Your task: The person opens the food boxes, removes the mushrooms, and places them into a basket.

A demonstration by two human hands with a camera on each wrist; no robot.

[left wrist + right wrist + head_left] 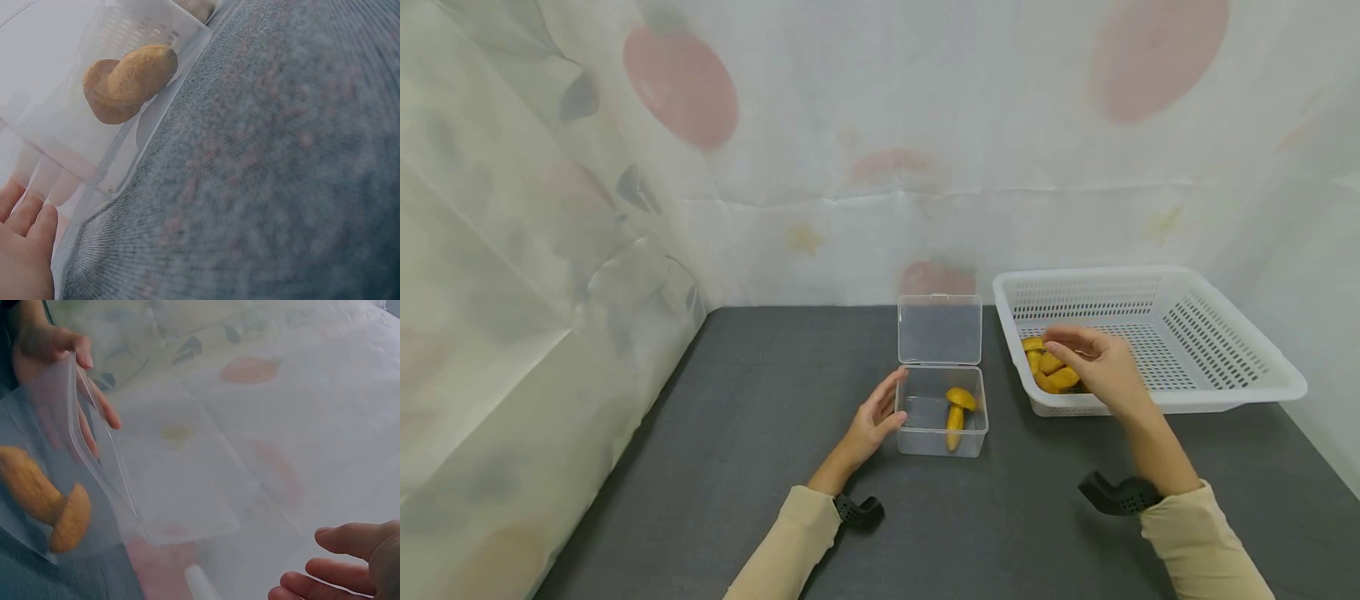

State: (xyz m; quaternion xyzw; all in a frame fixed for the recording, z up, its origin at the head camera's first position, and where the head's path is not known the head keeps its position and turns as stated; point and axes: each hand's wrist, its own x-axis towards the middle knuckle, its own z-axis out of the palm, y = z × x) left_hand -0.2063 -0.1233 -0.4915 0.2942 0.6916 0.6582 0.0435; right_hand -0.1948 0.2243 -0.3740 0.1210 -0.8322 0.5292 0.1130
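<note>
A clear plastic box [920, 444] stands on the table with its hinged lid [940, 331] raised at the back. Inside it lies one yellow-brown toy-like mushroom [955, 418], its cap toward the lid and its stem toward the front. My left hand [871, 422] touches the box's left wall with fingers fairly straight, and the thumb is by the front corner. Over the left part of a white basket hovers my right hand [1103, 364], fingers loosely bent. In the right wrist view nothing shows between that hand's thumb and fingers [325, 578]. Several more mushrooms [1062, 380] lie below it in the basket, partly hidden.
The white perforated basket [1255, 394] sits to the right of the box, its rim rising above the dark grey table [760, 400]. Printed sheeting [820, 108] hangs behind the table and at both sides. A black band with a camera mount [1120, 494] is on each wrist.
</note>
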